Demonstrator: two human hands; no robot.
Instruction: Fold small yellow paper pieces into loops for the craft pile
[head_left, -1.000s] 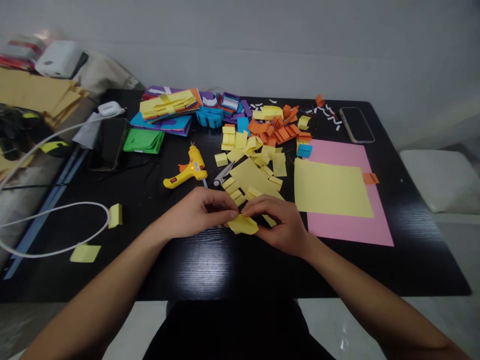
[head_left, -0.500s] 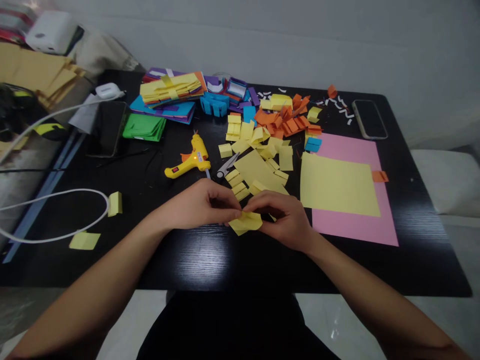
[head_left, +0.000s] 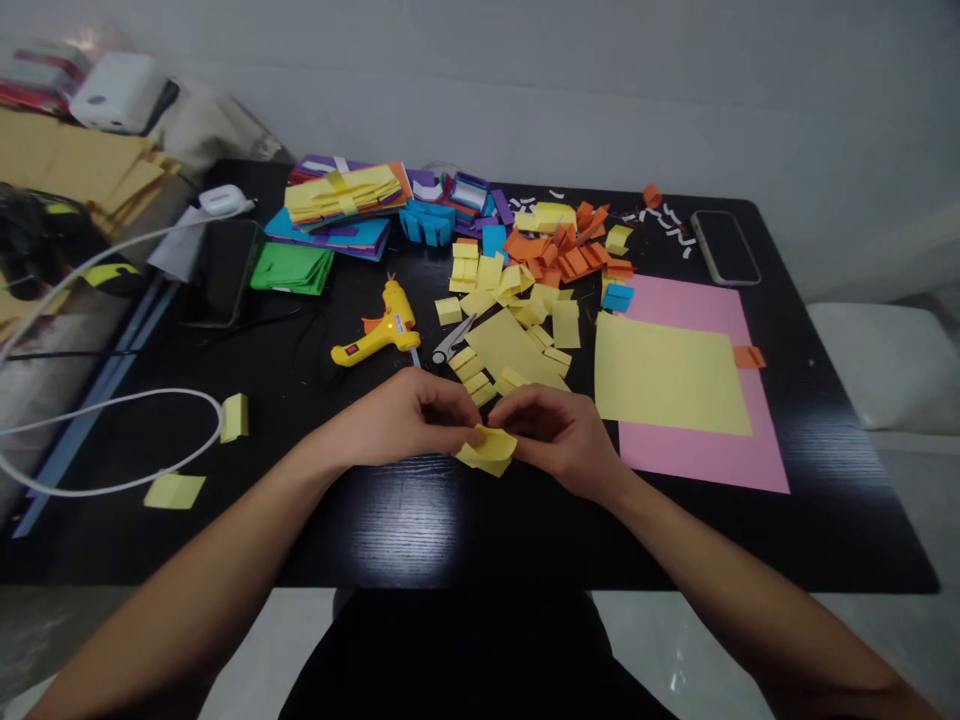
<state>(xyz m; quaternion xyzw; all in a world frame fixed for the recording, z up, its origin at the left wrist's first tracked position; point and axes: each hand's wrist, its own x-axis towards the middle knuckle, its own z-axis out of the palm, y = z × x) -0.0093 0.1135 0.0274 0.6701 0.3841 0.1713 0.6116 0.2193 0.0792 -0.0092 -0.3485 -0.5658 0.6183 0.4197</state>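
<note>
My left hand (head_left: 401, 422) and my right hand (head_left: 559, 435) meet near the front middle of the black table (head_left: 465, 530), both pinching one small piece of yellow paper (head_left: 486, 450). The piece is bent into a curl between my fingertips. Just behind my hands lie several small folded yellow pieces (head_left: 510, 330) and a larger yellow scrap. A pair of scissors (head_left: 450, 342) and a yellow glue gun (head_left: 379, 335) rest a little further back on the left.
A yellow sheet (head_left: 667, 375) lies on a pink sheet (head_left: 712, 455) at right. Orange pieces (head_left: 574, 252), blue pieces (head_left: 426, 225), stacked coloured paper (head_left: 341, 205) and green paper (head_left: 292, 268) fill the back. Phones (head_left: 724, 247) (head_left: 225, 270), a white cable (head_left: 112, 400) and two yellow scraps (head_left: 174, 490) lie about.
My hands have stayed in place while working the yellow piece, which has gone from flatter to curled. The view has shifted slightly.
</note>
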